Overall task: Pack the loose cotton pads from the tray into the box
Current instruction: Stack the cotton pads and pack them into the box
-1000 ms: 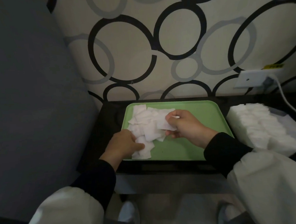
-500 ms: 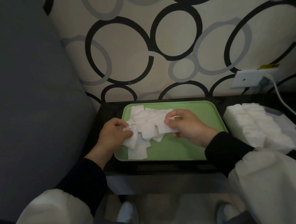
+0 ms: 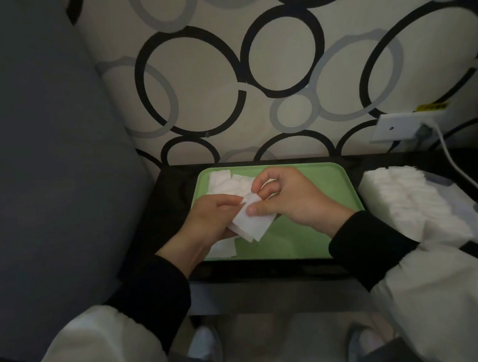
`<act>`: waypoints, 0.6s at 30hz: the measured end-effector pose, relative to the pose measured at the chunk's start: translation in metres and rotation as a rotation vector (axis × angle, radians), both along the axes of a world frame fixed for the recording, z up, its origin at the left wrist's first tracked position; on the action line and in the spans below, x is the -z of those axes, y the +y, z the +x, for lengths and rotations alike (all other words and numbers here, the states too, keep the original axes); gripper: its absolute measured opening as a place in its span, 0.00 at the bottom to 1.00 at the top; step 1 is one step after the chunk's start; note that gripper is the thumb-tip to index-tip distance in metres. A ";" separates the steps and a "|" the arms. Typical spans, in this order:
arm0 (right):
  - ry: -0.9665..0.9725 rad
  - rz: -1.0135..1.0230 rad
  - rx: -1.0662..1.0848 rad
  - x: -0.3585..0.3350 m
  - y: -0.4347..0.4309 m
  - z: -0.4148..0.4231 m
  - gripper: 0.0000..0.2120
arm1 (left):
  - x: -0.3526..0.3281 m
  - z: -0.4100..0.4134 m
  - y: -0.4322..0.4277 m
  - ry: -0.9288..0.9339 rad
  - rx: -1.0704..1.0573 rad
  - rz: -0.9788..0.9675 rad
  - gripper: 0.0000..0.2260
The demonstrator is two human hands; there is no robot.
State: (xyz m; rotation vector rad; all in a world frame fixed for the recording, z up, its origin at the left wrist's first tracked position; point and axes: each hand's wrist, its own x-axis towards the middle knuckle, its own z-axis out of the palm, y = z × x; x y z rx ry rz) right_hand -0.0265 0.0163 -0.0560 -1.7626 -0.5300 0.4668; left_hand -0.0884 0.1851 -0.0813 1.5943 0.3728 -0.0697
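Observation:
A green tray [image 3: 319, 232] lies on a dark table against the wall. Loose white cotton pads [image 3: 224, 183] lie in its far left corner, and one more pad [image 3: 222, 249] sits near the front left rim. Over the tray's left half, my left hand [image 3: 206, 222] and my right hand [image 3: 292, 200] meet on a small stack of cotton pads [image 3: 250, 223], holding it just above the tray. The right thumb presses on top of the stack. To the right of the tray stands the box [image 3: 409, 201], packed with a long row of white pads.
A grey cushioned backrest [image 3: 49, 164] fills the left side. A wall socket [image 3: 396, 126] with a white cable [image 3: 455, 164] sits at the back right, the cable running down past the box. The table's front edge [image 3: 265, 271] is just below the tray.
Both hands have come together over the tray's left half. The pads each hand held are now joined in one stack between them, lifted off the pile.

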 end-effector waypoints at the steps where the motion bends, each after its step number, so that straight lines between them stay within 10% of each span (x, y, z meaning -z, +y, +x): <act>1: -0.003 -0.011 0.004 0.001 0.000 0.000 0.17 | 0.001 0.001 -0.001 -0.003 0.013 -0.010 0.07; 18: -0.220 -0.182 0.143 0.019 -0.008 0.008 0.17 | -0.008 -0.003 -0.011 -0.005 0.128 -0.091 0.13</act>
